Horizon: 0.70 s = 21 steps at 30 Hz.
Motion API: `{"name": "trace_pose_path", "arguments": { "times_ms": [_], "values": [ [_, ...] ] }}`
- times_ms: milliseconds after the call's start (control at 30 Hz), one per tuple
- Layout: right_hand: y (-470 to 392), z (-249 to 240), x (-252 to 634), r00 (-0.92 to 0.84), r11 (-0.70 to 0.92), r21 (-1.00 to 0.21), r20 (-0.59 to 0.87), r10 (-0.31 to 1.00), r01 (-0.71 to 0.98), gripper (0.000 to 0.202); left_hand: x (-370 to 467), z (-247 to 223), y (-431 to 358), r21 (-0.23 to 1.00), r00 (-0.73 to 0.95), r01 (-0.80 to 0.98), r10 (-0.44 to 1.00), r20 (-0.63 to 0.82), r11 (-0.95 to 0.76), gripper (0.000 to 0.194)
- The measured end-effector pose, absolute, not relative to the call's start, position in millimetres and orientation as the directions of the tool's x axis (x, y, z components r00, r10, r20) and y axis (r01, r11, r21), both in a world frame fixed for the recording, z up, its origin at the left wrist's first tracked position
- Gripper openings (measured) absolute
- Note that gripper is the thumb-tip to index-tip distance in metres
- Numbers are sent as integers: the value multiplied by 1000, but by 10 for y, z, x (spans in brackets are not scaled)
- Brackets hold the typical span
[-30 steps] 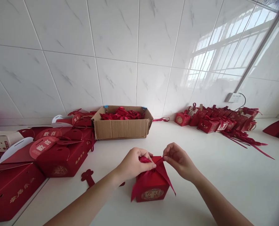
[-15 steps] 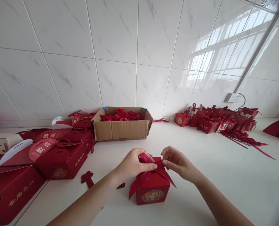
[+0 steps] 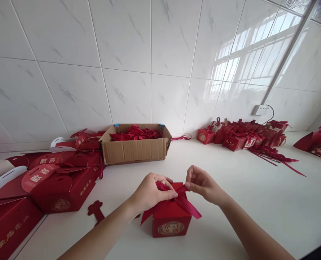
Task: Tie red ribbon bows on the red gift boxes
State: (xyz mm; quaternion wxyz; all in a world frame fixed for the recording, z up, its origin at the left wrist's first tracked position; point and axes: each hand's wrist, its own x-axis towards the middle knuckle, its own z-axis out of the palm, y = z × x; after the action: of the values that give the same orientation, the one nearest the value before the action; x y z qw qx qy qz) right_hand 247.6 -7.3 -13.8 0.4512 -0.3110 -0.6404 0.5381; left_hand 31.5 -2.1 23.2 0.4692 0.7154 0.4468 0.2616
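Note:
A small red gift box (image 3: 171,228) with a gold round emblem on its front stands upright on the white table below my hands. Across its top lies a red ribbon (image 3: 189,206), with one tail hanging to each side. My left hand (image 3: 155,191) is closed on the ribbon's left loop and its knot area, thumb on top. Pinched between thumb and forefinger of my right hand (image 3: 202,184) is the ribbon's right loop, just above the box's right top edge. The knot is partly hidden by my left thumb.
Larger red boxes (image 3: 65,191) crowd the left side. A cardboard box (image 3: 135,151) holding red ribbons stands against the tiled wall. Several small red gift boxes (image 3: 233,142) and loose ribbons (image 3: 274,155) sit back right. A red paper strip (image 3: 96,211) lies beside my left forearm.
My right hand now holds the right ribbon loop drawn out sideways. The ribbon's right tail has swung lower, and the view has shifted slightly to the right.

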Motion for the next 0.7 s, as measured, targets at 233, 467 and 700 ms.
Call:
{"name": "trace_pose_path", "arguments": {
  "times_ms": [233,467,700],
  "values": [
    [-35,-151,2484,-378,264,-956,294,878,-130,37,311,182,42,923,462,364,885,-61,-126,29],
    [-45,-160,2485,-377,296,-943,333,865,-154,35,293,214,23,923,483,361,873,-61,-135,32],
    [31,-242,2571,-531,329,-944,287,797,-15,48,257,270,35,898,492,390,871,-17,-203,29]
  ]
}}
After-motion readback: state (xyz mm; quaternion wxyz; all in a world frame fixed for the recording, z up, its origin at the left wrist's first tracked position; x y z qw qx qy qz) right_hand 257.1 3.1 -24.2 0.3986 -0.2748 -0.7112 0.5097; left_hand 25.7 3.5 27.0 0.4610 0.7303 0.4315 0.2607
